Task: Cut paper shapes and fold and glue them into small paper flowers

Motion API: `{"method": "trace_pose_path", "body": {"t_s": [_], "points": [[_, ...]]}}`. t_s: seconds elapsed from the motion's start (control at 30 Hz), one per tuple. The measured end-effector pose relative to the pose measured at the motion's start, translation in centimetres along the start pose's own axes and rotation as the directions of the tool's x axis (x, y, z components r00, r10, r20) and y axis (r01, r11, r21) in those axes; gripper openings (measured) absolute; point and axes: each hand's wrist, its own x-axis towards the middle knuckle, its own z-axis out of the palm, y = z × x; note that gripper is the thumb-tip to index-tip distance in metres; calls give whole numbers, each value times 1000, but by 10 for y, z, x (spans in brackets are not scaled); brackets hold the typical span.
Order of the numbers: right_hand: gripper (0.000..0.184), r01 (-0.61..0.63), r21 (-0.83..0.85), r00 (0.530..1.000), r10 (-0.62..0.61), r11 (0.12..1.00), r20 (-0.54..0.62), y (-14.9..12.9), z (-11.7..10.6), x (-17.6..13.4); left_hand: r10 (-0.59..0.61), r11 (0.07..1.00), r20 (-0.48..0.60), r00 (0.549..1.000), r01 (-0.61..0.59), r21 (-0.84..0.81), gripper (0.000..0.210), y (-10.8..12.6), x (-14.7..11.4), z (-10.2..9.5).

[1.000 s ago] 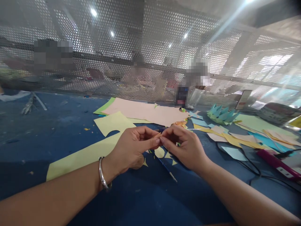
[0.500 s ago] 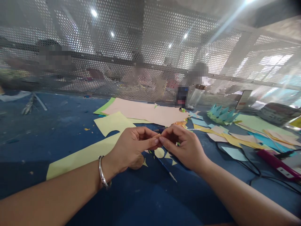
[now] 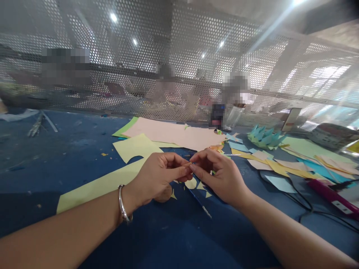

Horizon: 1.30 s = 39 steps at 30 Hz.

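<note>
My left hand (image 3: 158, 173) and my right hand (image 3: 223, 173) meet above the blue table, thumbs and index fingers pinched. A small thin peach-coloured piece (image 3: 187, 163), which looks like folded paper, is held between their fingertips. Most of it is hidden by the fingers. Just below lie a pale yellow paper circle (image 3: 190, 183) and several pointed paper scraps (image 3: 201, 186). A blue-handled pen-like tool (image 3: 199, 203) lies under my right hand. Beside the heel of my left hand, a round brownish object (image 3: 163, 193) is partly covered.
Yellow paper sheets (image 3: 134, 145) and a large pink sheet (image 3: 168, 132) lie behind my hands. To the right are paper offcuts (image 3: 269, 162), a teal paper crown (image 3: 265, 137), a magenta power strip (image 3: 332, 196) and cables. A clear bottle (image 3: 235, 117) stands before a perforated metal screen (image 3: 190, 37).
Both hands stay in almost the same place. The fingertips have shifted slightly, and a little more of the small peach piece shows between them.
</note>
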Motion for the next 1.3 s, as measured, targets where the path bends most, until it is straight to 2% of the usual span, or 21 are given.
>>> {"method": "trace_pose_path", "body": {"t_s": [0.23,0.37,0.47,0.77,1.0,1.3], "points": [[10,-26,31,999,25,999,37,-1,-1,1,14,1000,29,999,-14,6,20,-4,1,-3],[9,-73,74,996,70,995,51,-2,-1,2,-56,997,77,995,61,-57,19,-6,1,-4],[10,-92,116,995,87,989,54,-3,-1,2,-92,995,85,992,94,-21,18,-5,1,-3],[14,-126,163,988,109,979,105,-1,-5,3,-35,994,105,994,23,108,21,-7,2,-6],[18,-186,189,969,148,964,198,-3,-9,4,6,967,161,987,-47,249,30,-4,2,-10],[18,-267,213,945,212,940,249,-4,-12,6,-20,937,245,969,-67,342,32,3,5,-12]]}}
